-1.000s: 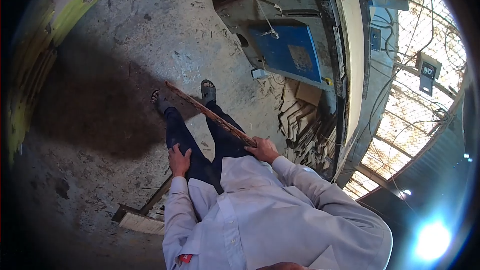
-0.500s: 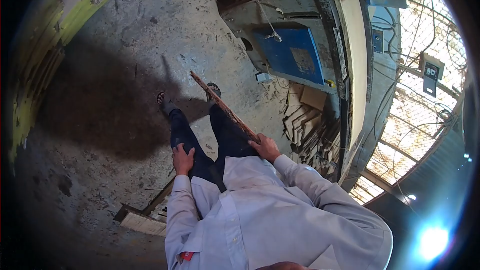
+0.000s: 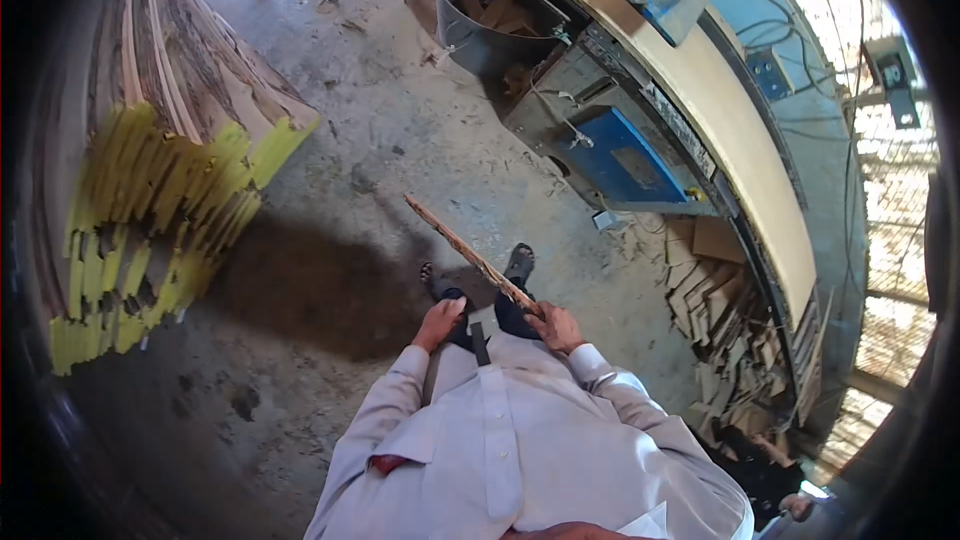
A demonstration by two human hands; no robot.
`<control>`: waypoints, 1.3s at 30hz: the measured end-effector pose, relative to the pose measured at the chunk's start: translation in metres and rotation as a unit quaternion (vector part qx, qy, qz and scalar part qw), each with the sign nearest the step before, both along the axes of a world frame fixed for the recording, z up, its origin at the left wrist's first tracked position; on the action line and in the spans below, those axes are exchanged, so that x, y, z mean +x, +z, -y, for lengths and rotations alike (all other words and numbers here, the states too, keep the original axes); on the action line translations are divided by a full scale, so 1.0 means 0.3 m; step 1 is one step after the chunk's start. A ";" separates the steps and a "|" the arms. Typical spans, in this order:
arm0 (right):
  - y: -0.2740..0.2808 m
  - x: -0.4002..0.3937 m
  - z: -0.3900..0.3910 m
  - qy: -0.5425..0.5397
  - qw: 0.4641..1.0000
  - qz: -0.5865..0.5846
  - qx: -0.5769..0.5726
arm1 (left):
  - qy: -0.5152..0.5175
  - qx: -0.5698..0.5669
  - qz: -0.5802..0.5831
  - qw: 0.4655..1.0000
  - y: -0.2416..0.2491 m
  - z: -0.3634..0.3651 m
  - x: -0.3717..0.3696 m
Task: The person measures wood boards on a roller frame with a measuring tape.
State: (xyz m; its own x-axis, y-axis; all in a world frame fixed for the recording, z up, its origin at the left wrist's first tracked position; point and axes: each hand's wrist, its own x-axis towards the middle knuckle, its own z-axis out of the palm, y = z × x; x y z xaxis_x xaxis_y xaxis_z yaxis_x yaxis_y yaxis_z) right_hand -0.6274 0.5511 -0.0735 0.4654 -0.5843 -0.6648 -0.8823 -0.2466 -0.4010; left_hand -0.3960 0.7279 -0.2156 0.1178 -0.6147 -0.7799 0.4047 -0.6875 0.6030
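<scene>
Wood strip [image 3: 470,254] (rough-edged) slants above the floor [image 3: 350,70] from your right hand [image 3: 558,328], whose fingers close around its near end; your left hand [image 3: 440,324] curls partly by your dark trousers [image 3: 461,336], its hold unclear.

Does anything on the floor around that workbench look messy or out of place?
Yes: wood offcuts lie in a jumbled heap on the floor beside the workbench, pointing every which way, so that spot looks untidy.
</scene>
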 end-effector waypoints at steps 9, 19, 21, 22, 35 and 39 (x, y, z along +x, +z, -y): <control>0.047 -0.029 0.028 -0.030 0.987 0.158 0.019 | 0.053 -0.091 -0.253 0.962 0.275 0.288 -0.028; 0.029 -0.421 0.107 -0.187 0.953 0.233 -0.057 | -0.116 -0.134 -0.136 0.975 0.337 0.657 -0.351; 0.057 -0.502 0.115 -0.201 0.946 0.234 -0.097 | -0.089 -0.087 -0.198 0.972 0.335 0.729 -0.425; 0.068 -0.551 0.109 -0.197 0.944 0.226 -0.137 | -0.081 -0.046 -0.139 0.986 0.399 0.767 -0.484; 0.005 -0.613 0.309 -0.219 0.950 0.211 -0.076 | -0.063 -0.029 -0.205 0.976 0.371 0.913 -0.726; -0.044 -0.512 0.400 -0.191 0.940 0.259 -0.112 | -0.035 -0.094 -0.193 0.976 0.337 0.957 -0.623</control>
State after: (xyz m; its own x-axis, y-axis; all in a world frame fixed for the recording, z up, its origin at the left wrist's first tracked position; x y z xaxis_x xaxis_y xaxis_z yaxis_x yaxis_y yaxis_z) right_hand -0.7809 0.4312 -0.0866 0.4209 -0.8728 -0.2469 -0.6236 -0.0808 -0.7776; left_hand -0.5830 0.4409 -0.1144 -0.2094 -0.7479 -0.6300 0.5824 -0.6129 0.5340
